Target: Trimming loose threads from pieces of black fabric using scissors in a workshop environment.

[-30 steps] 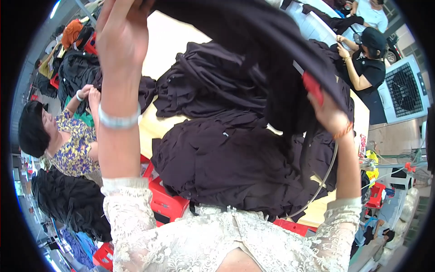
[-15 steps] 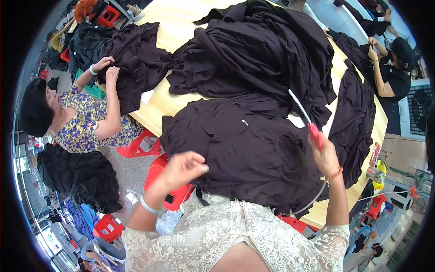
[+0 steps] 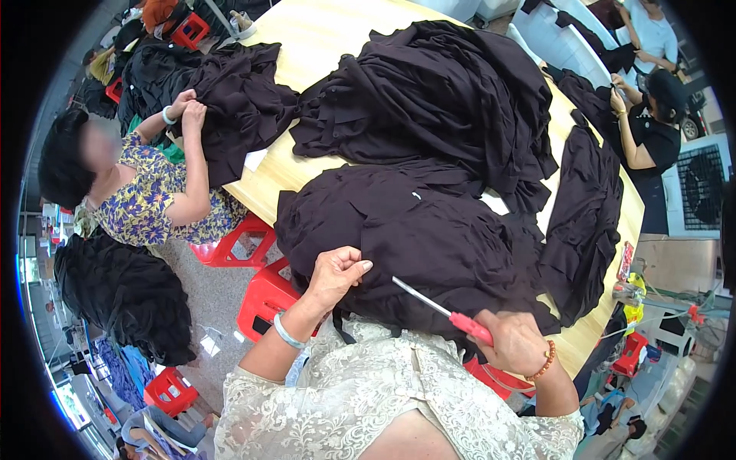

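My right hand [image 3: 514, 343] is closed around the red handle of a corded tool [image 3: 469, 328] with a long, thin metal rod. The rod slants up and left, its tip above a dark garment [image 3: 437, 245] heaped at the table's near edge. My left hand [image 3: 336, 277] is over the same garment's left side, to the left of the rod tip. Its fingers are curled in and the thumb lies close to them; whatever they may pinch is too small to make out. A small white tag or scrap [image 3: 417, 195] lies on the cloth.
A larger dark cloth pile [image 3: 445, 92] fills the far part of the wooden table [image 3: 307, 27]. More dark cloth [image 3: 586, 222] hangs over its right side. One person [image 3: 165, 180] handles cloth at the left, another [image 3: 652, 126] at the right. Red stools [image 3: 264, 303] stand by the near left edge.
My right hand has come down toward me and leftward, swinging the rod tip toward my left hand. The left hand has shifted right, further over the garment.
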A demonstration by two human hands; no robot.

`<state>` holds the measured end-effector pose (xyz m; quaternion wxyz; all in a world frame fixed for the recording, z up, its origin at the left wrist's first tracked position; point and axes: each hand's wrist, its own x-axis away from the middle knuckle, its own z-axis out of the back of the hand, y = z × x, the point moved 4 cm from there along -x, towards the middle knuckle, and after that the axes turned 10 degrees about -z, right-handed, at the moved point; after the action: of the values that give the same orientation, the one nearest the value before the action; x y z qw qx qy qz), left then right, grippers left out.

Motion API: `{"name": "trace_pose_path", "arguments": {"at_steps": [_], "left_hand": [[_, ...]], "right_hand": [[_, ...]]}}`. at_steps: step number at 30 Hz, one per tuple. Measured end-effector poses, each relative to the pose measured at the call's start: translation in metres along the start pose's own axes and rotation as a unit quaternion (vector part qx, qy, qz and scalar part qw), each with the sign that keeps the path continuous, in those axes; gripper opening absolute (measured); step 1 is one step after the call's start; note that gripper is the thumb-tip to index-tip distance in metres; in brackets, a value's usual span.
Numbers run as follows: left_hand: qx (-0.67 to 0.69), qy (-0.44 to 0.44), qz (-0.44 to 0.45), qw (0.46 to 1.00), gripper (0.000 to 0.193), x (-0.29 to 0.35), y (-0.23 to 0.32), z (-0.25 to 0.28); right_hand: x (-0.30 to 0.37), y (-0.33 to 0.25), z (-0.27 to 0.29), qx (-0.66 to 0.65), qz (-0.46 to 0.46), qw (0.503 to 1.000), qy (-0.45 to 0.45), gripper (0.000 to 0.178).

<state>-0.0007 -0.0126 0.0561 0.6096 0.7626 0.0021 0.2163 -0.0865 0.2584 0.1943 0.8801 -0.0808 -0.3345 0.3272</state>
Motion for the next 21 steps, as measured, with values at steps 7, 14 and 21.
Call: {"name": "trace_pose_path", "arguments": {"at_steps": [7, 14, 21], "left_hand": [[0.052, 0.010, -0.057, 0.997, 0.005, -0.009, 0.007, 0.001], [0.005, 0.028, -0.106, 0.994, 0.007, -0.026, 0.039, 0.009], [0.078, 0.002, -0.051, 0.996, 0.006, -0.022, 0.024, -0.004]], "right_hand": [[-0.012, -0.015, -0.003, 0.010, 0.042, 0.999, -0.016, 0.022], [-0.012, -0.011, 0.014, -0.022, 0.019, 0.999, 0.043, 0.022], [-0.026, -0.015, 0.010, -0.022, -0.024, 0.998, 0.048, 0.023]]}}
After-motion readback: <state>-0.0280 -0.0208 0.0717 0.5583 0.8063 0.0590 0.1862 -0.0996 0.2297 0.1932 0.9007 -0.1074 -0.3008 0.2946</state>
